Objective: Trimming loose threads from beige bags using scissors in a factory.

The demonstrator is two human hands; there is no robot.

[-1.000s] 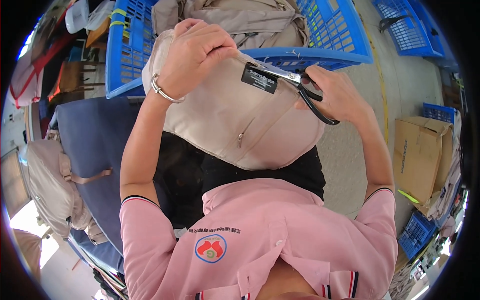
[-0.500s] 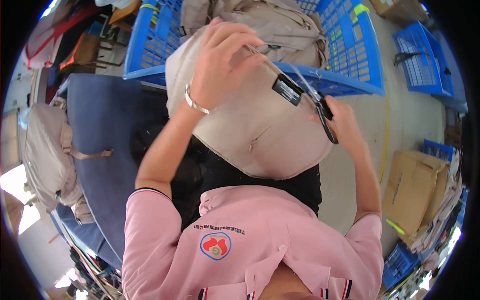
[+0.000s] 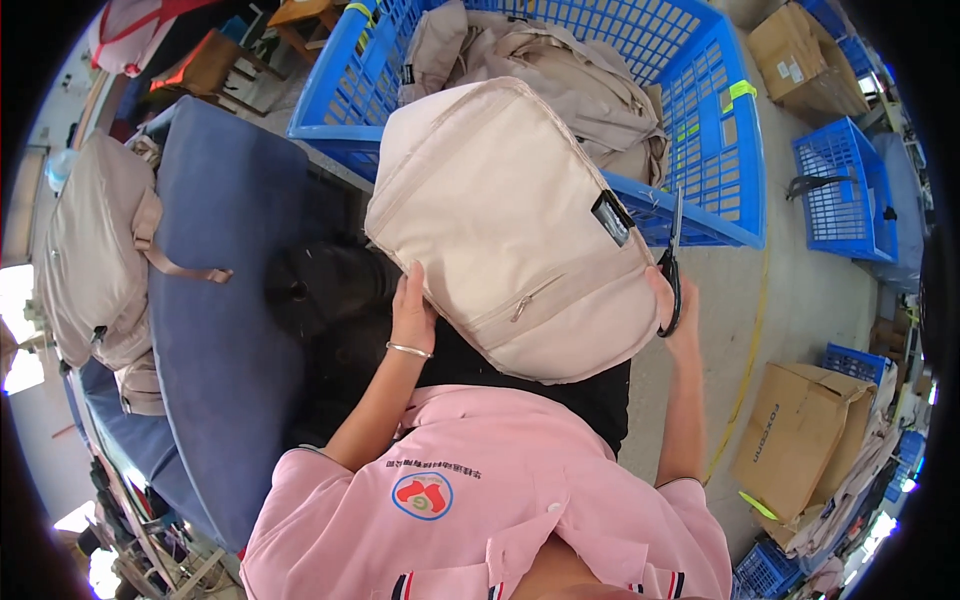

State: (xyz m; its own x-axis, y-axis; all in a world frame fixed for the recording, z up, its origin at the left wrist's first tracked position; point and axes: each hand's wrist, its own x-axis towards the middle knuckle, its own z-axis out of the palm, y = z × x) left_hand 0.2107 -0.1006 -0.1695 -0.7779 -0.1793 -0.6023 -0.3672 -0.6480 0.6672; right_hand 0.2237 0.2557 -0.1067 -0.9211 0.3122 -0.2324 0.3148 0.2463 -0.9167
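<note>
A beige fabric bag (image 3: 500,210) with rounded corners rests tilted over my lap. A zipper with a metal pull (image 3: 522,308) crosses its lower part, and a black label (image 3: 612,218) sits at its right edge. My left hand (image 3: 412,318) grips the bag's lower left edge, with some of its fingers hidden behind the fabric. Black-handled scissors (image 3: 671,262) are in my right hand (image 3: 682,312), their blades pointing up and away beside the bag. The fingers of that hand also touch the bag's right edge.
Beyond the bag stands a blue plastic basket (image 3: 745,200) heaped with beige bags (image 3: 560,60). On the left is a dark blue padded surface (image 3: 225,300), with another beige bag (image 3: 100,250) beside it. Cardboard boxes (image 3: 800,420) and a smaller blue basket (image 3: 848,190) stand on the right.
My left hand has come down from the bag's top to its lower left edge. The bag lies turned and flatter, and the scissors now point straighter away from me.
</note>
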